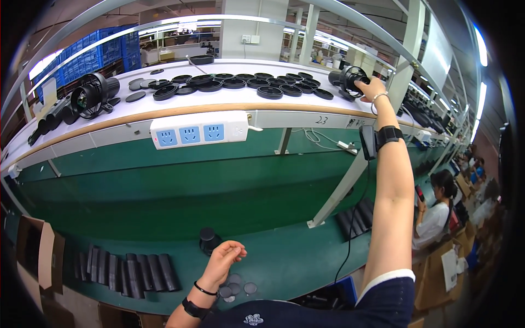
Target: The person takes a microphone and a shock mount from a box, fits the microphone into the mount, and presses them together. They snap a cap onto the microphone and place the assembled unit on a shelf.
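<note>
My right arm reaches up to the raised white shelf. My right hand (373,88) is closed on a black fan-like unit (350,80) with a ringed cage and a cylindrical body; the fingers' far side is hidden. My left hand (223,259) hovers low over the green worktable (284,262), its fingers curled together with nothing visible in them. Just beyond it stands a black cup-shaped part (209,239). Several small grey discs (235,286) lie beside its wrist. A similar caged black unit (94,95) rests at the shelf's left end.
Many black round rings (234,83) spread along the shelf. A white power strip (199,131) hangs on its front edge. Black tubes (131,272) lie in a row at lower left, near an open carton (46,254). A seated person (435,210) is at right.
</note>
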Demonstrator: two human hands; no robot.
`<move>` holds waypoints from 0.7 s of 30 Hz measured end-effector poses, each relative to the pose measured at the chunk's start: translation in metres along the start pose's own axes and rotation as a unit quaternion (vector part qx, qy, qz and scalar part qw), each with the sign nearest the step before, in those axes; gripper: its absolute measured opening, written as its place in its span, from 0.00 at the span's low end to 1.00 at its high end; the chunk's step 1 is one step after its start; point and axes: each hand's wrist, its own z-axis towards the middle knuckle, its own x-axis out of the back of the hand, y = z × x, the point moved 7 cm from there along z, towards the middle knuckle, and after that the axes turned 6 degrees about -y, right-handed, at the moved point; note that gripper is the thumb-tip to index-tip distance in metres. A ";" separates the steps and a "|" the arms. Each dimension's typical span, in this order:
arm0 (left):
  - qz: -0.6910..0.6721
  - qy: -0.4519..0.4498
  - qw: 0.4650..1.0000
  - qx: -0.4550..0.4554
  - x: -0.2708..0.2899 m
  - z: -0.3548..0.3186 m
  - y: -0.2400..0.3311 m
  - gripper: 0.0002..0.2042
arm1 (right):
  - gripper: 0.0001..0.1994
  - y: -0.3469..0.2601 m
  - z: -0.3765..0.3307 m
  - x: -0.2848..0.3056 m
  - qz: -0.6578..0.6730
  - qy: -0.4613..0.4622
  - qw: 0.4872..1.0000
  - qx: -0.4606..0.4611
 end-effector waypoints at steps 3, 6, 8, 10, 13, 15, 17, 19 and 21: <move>-0.001 0.016 1.000 0.010 0.006 -0.002 -0.006 0.06 | 0.25 -0.025 -0.026 0.012 -0.218 0.159 0.956 0.115; -0.019 0.023 0.999 0.021 0.008 -0.001 -0.014 0.05 | 0.13 -0.027 -0.039 0.001 -0.200 0.117 0.963 0.139; -0.023 0.022 0.999 0.022 0.008 0.002 -0.017 0.05 | 0.05 -0.031 -0.043 -0.023 -0.174 0.003 0.958 0.226; -0.025 0.022 0.999 0.024 0.009 0.002 -0.019 0.05 | 0.05 -0.030 -0.048 -0.029 -0.142 -0.004 0.959 0.247; -0.032 0.034 0.999 0.026 0.010 0.003 -0.023 0.05 | 0.04 -0.039 -0.048 -0.034 -0.111 -0.038 0.958 0.260; -0.031 0.046 0.998 0.031 0.013 0.004 -0.026 0.05 | 0.04 -0.045 -0.042 -0.040 -0.112 0.001 0.946 0.306; -0.028 0.051 0.998 0.031 0.016 0.003 -0.027 0.05 | 0.04 -0.054 -0.035 -0.044 -0.112 0.048 0.940 0.320; -0.024 0.056 0.998 0.031 0.014 0.003 -0.028 0.05 | 0.04 -0.053 -0.023 -0.056 -0.203 -0.022 0.952 0.230; -0.036 0.065 0.997 0.021 0.012 0.001 -0.026 0.05 | 0.07 -0.055 -0.015 -0.060 -0.236 -0.051 0.952 0.189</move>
